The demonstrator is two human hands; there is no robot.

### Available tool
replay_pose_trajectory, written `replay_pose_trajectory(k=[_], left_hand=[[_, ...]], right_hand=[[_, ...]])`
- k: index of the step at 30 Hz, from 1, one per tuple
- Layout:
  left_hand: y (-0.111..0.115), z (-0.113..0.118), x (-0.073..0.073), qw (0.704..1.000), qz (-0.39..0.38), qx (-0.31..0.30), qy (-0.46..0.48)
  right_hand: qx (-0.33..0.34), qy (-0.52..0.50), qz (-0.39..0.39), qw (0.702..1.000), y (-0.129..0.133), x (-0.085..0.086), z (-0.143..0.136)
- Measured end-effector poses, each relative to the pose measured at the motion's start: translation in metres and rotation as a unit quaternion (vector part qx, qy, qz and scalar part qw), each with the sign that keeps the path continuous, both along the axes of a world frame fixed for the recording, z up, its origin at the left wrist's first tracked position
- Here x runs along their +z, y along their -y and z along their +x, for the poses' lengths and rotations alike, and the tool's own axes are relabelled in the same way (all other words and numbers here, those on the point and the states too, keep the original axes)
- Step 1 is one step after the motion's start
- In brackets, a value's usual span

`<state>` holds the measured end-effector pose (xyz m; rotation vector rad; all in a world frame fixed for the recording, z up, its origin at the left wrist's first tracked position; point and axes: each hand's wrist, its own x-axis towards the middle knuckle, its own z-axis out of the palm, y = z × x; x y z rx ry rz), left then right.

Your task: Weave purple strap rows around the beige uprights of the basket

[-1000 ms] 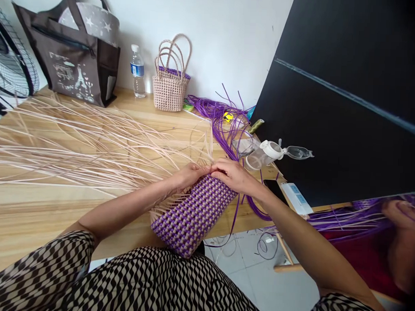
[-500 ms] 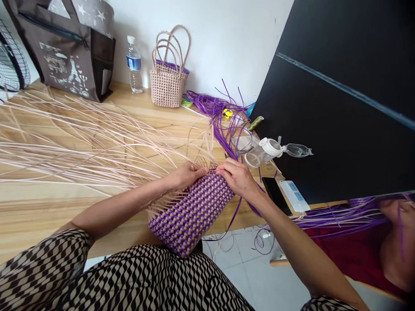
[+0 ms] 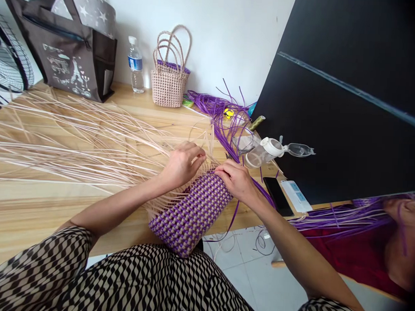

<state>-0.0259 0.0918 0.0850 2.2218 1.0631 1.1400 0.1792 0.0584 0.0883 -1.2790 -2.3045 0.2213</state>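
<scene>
A purple and beige woven piece (image 3: 193, 214) lies tilted between my forearms, its lower end near my lap. My right hand (image 3: 237, 179) pinches its upper right edge, thumb against the weave. Just above the upper left edge is my left hand (image 3: 184, 164), raised with fingers bent and thumb close to the fingertips; whether a thin strand lies between them is too small to tell. Long beige strands (image 3: 125, 164) fan out from the piece across the table to the left. Beside my right hand runs a bundle of purple strands (image 3: 225, 133).
On the wooden table (image 3: 38, 213) stand a dark tote bag (image 3: 71, 55), a water bottle (image 3: 135, 67) and a small finished basket (image 3: 167, 88). To the right are an open clear cup (image 3: 262, 153), a phone (image 3: 277, 196) and a black panel (image 3: 349, 97). Another person's hand (image 3: 404, 217) is at the far right.
My left hand has lifted off the upper edge of the woven piece and moved slightly up and left. My right hand still grips the edge, almost unmoved.
</scene>
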Motion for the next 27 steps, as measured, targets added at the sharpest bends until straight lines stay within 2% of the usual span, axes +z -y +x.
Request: replay_pose_trajectory(k=[2, 3, 8, 11, 17, 20, 22, 24, 27], left_hand=[[-0.002, 0.004, -0.006, 0.992, -0.072, -0.101, -0.01], [-0.002, 0.006, -0.008, 0.986, -0.105, -0.128, -0.022], [-0.001, 0.007, -0.012, 0.97, -0.186, -0.129, -0.09], [-0.002, 0.005, -0.013, 0.955, -0.231, -0.164, -0.084], [-0.007, 0.002, -0.017, 0.887, -0.397, -0.233, -0.039], [-0.008, 0.005, -0.019, 0.845, -0.468, -0.255, 0.036], [-0.007, 0.008, -0.02, 0.809, -0.52, -0.244, 0.124], [-0.005, 0.013, -0.021, 0.78, -0.553, -0.192, 0.219], [-0.002, 0.019, -0.023, 0.77, -0.55, -0.106, 0.305]], right_hand=[[-0.004, 0.0, -0.002, 1.0, 0.001, 0.0, -0.001], [-0.005, 0.0, -0.002, 1.0, 0.001, -0.001, -0.001], [-0.007, 0.007, 0.003, 1.0, 0.001, -0.004, -0.003], [-0.008, 0.015, 0.014, 1.0, 0.001, -0.006, -0.005], [-0.007, 0.014, 0.013, 1.0, 0.002, -0.006, -0.007], [-0.01, 0.014, 0.011, 1.0, -0.001, -0.004, -0.004], [-0.012, 0.029, 0.012, 0.999, -0.003, 0.0, 0.0], [-0.016, 0.065, 0.014, 0.998, -0.003, 0.007, 0.005], [-0.036, 0.154, 0.008, 0.987, 0.001, 0.023, 0.008]])
